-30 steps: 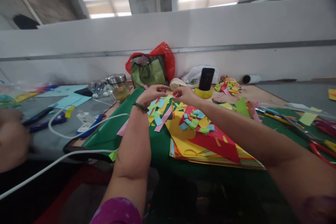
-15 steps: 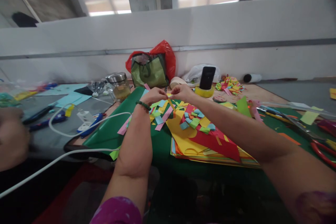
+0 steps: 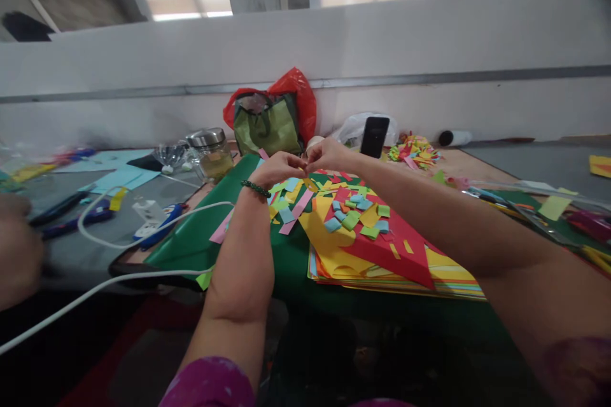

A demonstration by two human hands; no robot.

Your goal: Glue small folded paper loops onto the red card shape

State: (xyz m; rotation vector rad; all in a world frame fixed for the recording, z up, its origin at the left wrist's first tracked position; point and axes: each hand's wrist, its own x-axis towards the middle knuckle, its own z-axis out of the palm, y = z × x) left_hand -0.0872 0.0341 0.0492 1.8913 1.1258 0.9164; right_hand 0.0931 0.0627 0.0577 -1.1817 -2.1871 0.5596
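My left hand (image 3: 281, 167) and my right hand (image 3: 327, 156) meet fingertip to fingertip above the far part of the green sheet (image 3: 191, 235). Both are pinched closed; whatever lies between the fingertips is too small to make out, with a bit of yellow paper (image 3: 310, 184) just below them. Cut paper pieces in several colours lie under and around the hands. Nearer me, small blue and green folded pieces (image 3: 351, 220) rest on a red sheet (image 3: 413, 257), on top of a stack of coloured paper (image 3: 334, 245).
Behind stand a green bag (image 3: 265, 124), a glass jar (image 3: 212, 156), a phone (image 3: 375, 136) and a pile of paper strips (image 3: 415, 151). A white cable (image 3: 119, 278) crosses at left, near another person's blurred hand (image 3: 19, 254). Tools lie at right.
The yellow strip that hung between my hands no longer shows at length. My fingertips have come closer together. The whole view has shifted slightly.
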